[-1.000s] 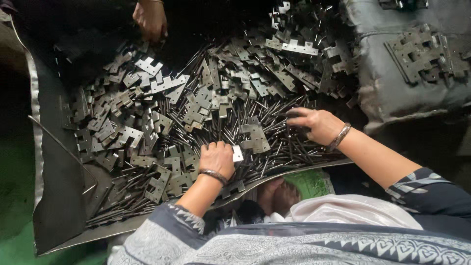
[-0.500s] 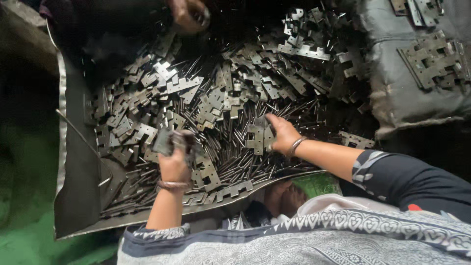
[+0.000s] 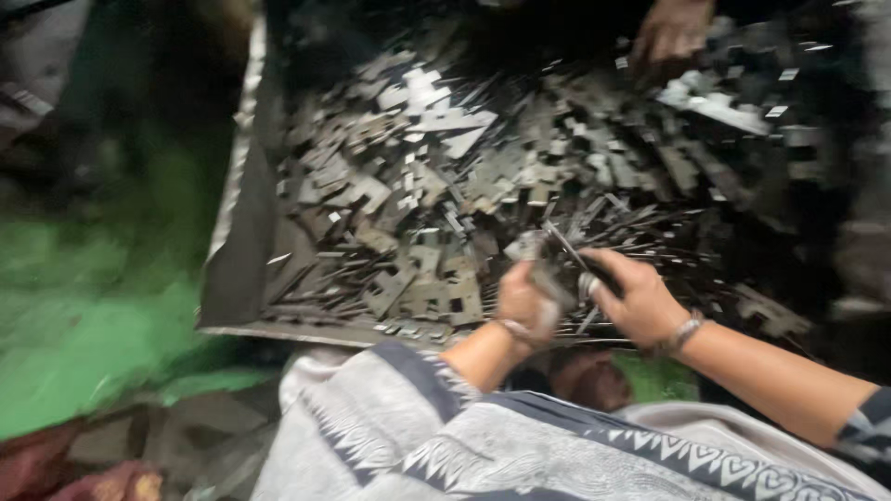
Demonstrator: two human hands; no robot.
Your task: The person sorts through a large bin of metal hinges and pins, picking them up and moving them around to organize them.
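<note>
A wide pile of flat stamped metal plates [image 3: 445,195] and thin metal strips [image 3: 640,227] lies on a dark sheet. My left hand [image 3: 522,304] and my right hand [image 3: 633,295] meet at the near edge of the pile, both closed around a small bunch of metal pieces [image 3: 561,264] held between them. A bracelet sits on each wrist. The frame is blurred, so the exact pieces in my fingers are hard to make out.
Another person's hand [image 3: 673,32] reaches into the pile at the top right. The sheet's left edge [image 3: 237,186] folds up beside a green floor [image 3: 83,315]. My patterned grey shawl [image 3: 445,445] fills the bottom.
The view has swung right and blurred. My two hands, apart on the pile before, have come together near its front edge around a bunch of metal pieces.
</note>
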